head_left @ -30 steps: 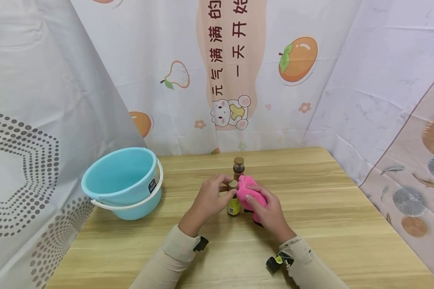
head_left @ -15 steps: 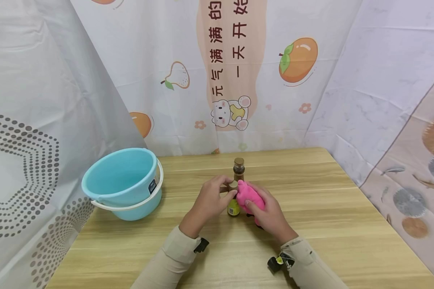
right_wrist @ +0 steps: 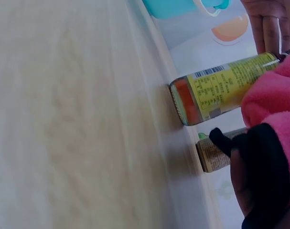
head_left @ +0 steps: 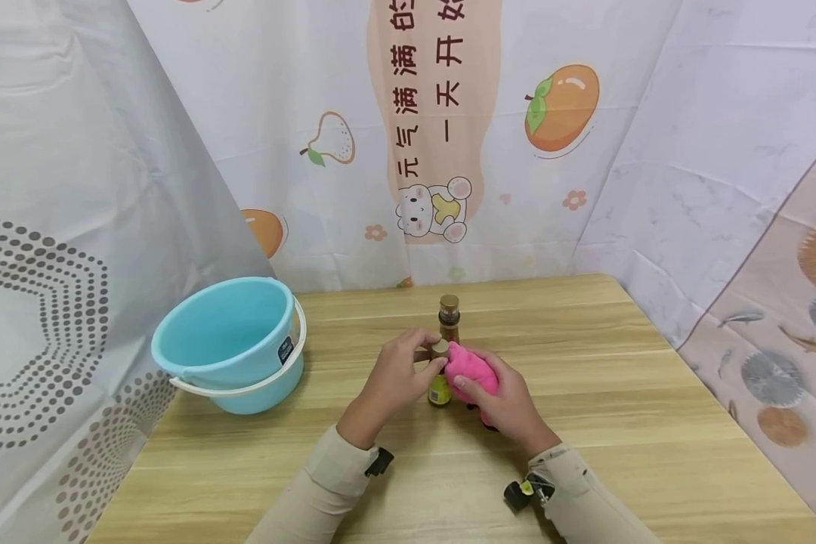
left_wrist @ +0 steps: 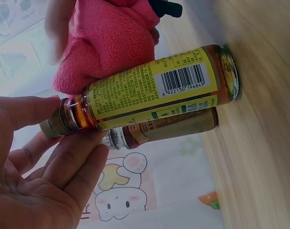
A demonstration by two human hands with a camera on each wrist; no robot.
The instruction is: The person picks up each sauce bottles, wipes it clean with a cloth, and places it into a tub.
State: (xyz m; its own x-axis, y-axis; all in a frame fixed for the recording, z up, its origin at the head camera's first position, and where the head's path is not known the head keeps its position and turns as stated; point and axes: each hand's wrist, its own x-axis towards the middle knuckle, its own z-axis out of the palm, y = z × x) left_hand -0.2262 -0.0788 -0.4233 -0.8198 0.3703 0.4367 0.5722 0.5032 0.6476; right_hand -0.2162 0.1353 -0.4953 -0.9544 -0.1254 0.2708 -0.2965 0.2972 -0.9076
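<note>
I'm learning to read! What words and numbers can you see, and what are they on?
"元气满满的" on the curtain, reading upward.
"一天开始" beside it, top character partly cut off.
"6 922130 196849" on the front bottle.
Other print on that bottle: too small.
Back bottle label: too blurred.
Sticker on the bucket: too small.

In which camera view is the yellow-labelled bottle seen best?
The left wrist view: it shows the bottle nearly whole, barcode included. In the head view, the left hand and pink cloth partly hide it. The right wrist view shows its base and body; its top is mostly hidden.
</note>
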